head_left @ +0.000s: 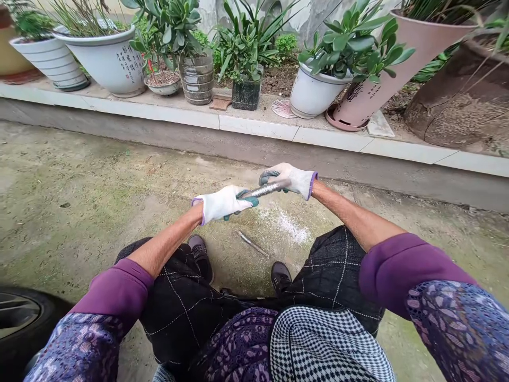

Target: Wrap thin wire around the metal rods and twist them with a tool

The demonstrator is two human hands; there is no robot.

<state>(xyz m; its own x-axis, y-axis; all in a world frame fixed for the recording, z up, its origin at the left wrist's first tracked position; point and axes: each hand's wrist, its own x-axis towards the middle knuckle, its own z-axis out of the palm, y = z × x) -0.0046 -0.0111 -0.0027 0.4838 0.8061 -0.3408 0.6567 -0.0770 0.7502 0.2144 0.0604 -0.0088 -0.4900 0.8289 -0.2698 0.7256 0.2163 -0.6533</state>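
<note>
A ribbed, silvery metal rod (267, 189), perhaps a tube, is held in the air in front of me, its right end a little higher and blurred. My left hand (226, 203), in a white knit glove with green-coated fingers, is closed around its left end. My right hand (287, 177), in a matching glove, is curled at the other end, with the rod across the palm; part of its grip is hidden. A similar thin metal rod (254, 245) lies on the concrete between my shoes. Beside it is a scatter of white granules (292, 227).
Ahead runs a low tiled ledge (254, 126) lined with potted plants, among them a white pot (318, 90) and a tall pink pot (374, 85). A vehicle wheel (24, 318) stands at lower left. A houndstooth cloth (330, 345) lies on my lap.
</note>
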